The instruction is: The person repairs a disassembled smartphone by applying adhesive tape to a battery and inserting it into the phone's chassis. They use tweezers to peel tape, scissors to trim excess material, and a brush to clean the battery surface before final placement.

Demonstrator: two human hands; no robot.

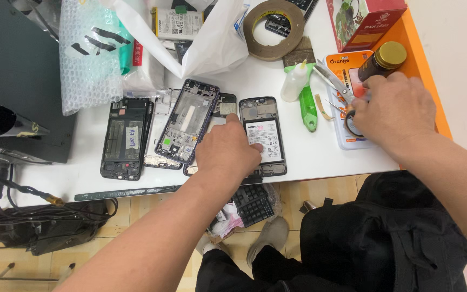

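While the left hand is laid flat, fingers together, on an opened phone at the tabletop edge, scissors are covered by the right hand; its finger state cannot be told.

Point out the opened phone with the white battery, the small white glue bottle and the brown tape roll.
opened phone with the white battery [266, 141], head view, on the battery.
small white glue bottle [294, 84], head view, on its body.
brown tape roll [273, 47], head view, on its lower band.

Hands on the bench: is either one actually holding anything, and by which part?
The left hand lies flat on an opened phone, pressing its lower left side, not gripping. The right hand is at the scissors, but its grip is hidden.
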